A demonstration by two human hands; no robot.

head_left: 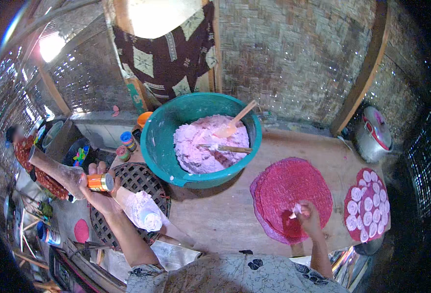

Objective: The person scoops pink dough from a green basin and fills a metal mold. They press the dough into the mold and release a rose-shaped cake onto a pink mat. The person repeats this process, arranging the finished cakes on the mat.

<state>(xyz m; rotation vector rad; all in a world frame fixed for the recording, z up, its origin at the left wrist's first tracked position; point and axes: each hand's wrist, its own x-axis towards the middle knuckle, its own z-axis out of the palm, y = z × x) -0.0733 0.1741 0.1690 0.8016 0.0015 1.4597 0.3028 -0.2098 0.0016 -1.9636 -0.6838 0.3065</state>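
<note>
My left hand (pixel 105 202), at the left, is closed round a small orange can (pixel 98 182) with a pale metal end. Right beside that wrist is a whitish lump of dough-like stuff (pixel 140 207) on or in clear plastic; which one I cannot tell. Over a stack of round red sheets (pixel 286 188), my right hand (pixel 310 219) is closed with a small pinkish-white piece (pixel 297 210) at its fingertips. A large green basin (pixel 152 158) holds pale pink dough (pixel 196 141), with a wooden-handled spatula (pixel 232 124) and a stick (pixel 225 148) in it.
A red sheet topped with several pale pink coils (pixel 368 202) lies at the right end of the wooden table (pixel 210 215). Beyond stands a metal pot (pixel 374 136). A woven tray (pixel 132 178) and small tins (pixel 126 139) are left of the basin. A long club-shaped thing (pixel 57 171) reaches toward my left hand; another person (pixel 24 151) is behind.
</note>
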